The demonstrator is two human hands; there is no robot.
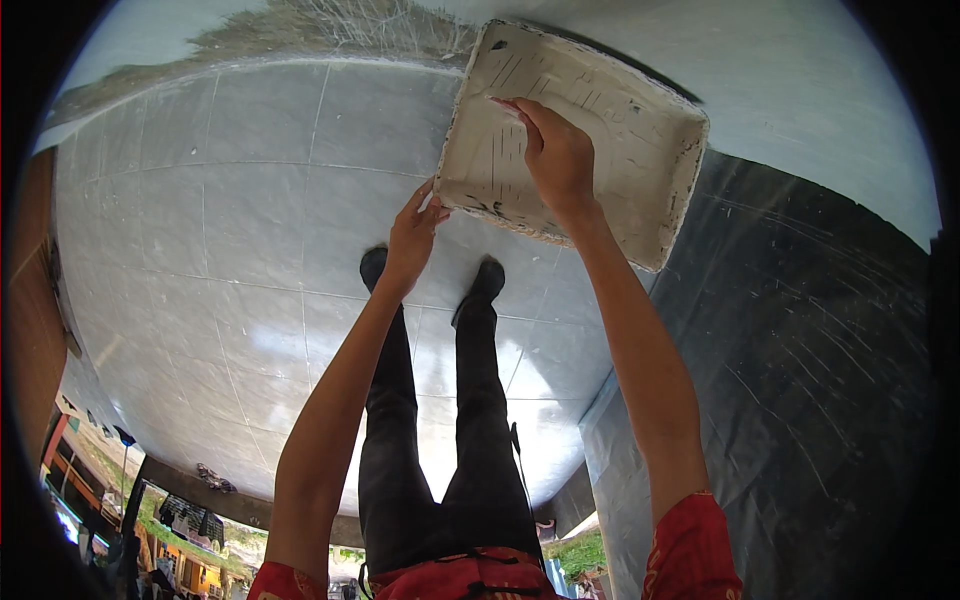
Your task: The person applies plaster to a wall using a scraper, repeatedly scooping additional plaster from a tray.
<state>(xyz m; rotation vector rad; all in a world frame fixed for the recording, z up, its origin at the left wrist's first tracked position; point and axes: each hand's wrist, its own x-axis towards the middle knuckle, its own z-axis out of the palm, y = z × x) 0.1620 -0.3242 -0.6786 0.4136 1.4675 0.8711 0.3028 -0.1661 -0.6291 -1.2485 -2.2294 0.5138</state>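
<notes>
A shallow, cream-coloured rectangular tray (625,135) with raised edges and a rough, chipped crust like dried paint lies ahead of me. Dark slits and scuffs mark its inner face. At its near left corner, my left hand (412,235) grips the rim between thumb and fingers. Over the tray's inside is my right hand (560,155), its fingers pinched together and pointing left. A thin, pale bit shows at those fingertips, too small to name. Whether the fingertips touch the tray's surface I cannot tell.
Grey tiles (250,220) cover the floor around my feet. A pale wall (800,90) rises beyond the tray, with a stained, scratched patch to its left. On the right stands a dark, scratched panel (800,350). A brown surface (30,300) borders the far left.
</notes>
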